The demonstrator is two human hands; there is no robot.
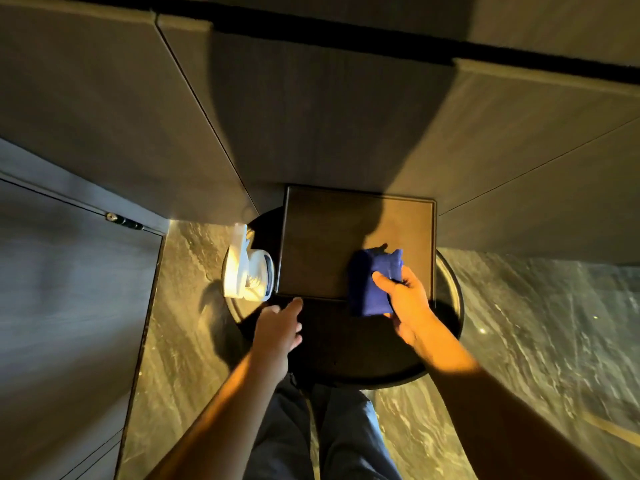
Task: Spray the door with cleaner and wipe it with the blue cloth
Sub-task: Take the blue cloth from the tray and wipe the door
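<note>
A folded blue cloth [372,284] is pinched between the thumb and fingers of my right hand [403,301], above the right part of a dark square tray [322,216]. A white spray bottle [247,271] lies on its side at the left edge of a round black table [346,358]. My left hand [278,327] stretches out over the table with its fingers apart and holds nothing, a short way right of and below the bottle. A grey door [69,289] with a latch fills the left side.
Grey wall panels [311,116] rise directly behind the table. The floor [536,323] is dark marbled stone on both sides of the table. My legs in dark trousers [322,438] stand just below the table's near rim.
</note>
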